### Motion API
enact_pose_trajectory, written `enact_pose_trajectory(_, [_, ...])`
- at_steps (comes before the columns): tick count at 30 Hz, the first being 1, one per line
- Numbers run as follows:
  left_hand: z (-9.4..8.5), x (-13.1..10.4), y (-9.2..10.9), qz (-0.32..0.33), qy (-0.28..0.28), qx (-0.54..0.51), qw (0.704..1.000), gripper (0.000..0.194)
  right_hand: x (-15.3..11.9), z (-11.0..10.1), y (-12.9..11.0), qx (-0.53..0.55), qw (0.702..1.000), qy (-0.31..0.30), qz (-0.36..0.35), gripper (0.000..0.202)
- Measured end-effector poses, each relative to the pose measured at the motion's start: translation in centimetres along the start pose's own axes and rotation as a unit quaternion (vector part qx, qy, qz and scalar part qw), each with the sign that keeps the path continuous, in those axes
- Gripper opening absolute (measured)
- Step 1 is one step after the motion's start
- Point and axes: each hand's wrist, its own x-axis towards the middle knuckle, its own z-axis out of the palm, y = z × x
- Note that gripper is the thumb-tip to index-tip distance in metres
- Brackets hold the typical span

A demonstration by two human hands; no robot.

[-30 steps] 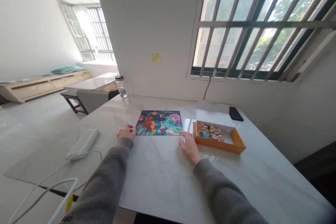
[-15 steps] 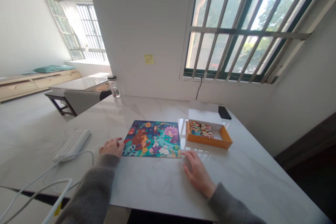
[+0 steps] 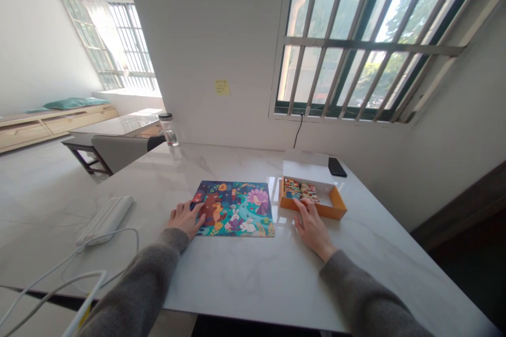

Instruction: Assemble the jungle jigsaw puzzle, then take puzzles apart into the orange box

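Observation:
A colourful picture board (image 3: 237, 210) with animals on it lies flat on the white marbled table (image 3: 245, 274). My left hand (image 3: 185, 218) rests on the board's left side, fingers apart, with nothing held. To the right of the board stands an orange box (image 3: 312, 209) with stacks of small colourful pieces (image 3: 301, 190) in its left part. My right hand (image 3: 312, 225) is at the box's front wall, fingers spread and empty, its fingertips near the pieces. Whether they touch them I cannot tell.
Behind the box lie a white sheet (image 3: 304, 170) and a black phone (image 3: 337, 167). A clear bottle (image 3: 169, 130) stands at the back left. A white power strip (image 3: 105, 220) with cables is at the left.
My left hand has moved right, from the board's left edge onto the board. My right hand has moved away from the board's lower right corner, up and right to the box.

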Motion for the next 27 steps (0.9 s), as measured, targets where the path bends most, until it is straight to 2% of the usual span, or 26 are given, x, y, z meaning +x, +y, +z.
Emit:
enact_pose_trajectory(8, [-0.1,-0.6,0.2,0.009,-0.007,0.005,1.0,0.046,3.3,0.7,2.2,0.037,0.999,-0.017,-0.024,0.055])
enact_pose_trajectory(13, [0.0,-2.1,0.8,0.02,-0.012,-0.01,1.0,0.047,5.0,1.8,3.3,0.055,0.998,-0.004,-0.024,0.054])
enact_pose_trajectory(20, [0.6,-4.4,1.3,0.034,0.004,-0.006,0.999,0.047,6.1,2.3,3.5,0.089,0.996,0.006,-0.013,0.047])
enact_pose_trajectory(27, [0.6,-4.9,1.3,0.036,0.014,-0.009,0.999,0.047,7.1,2.7,4.2,0.098,0.995,0.024,-0.003,0.044])
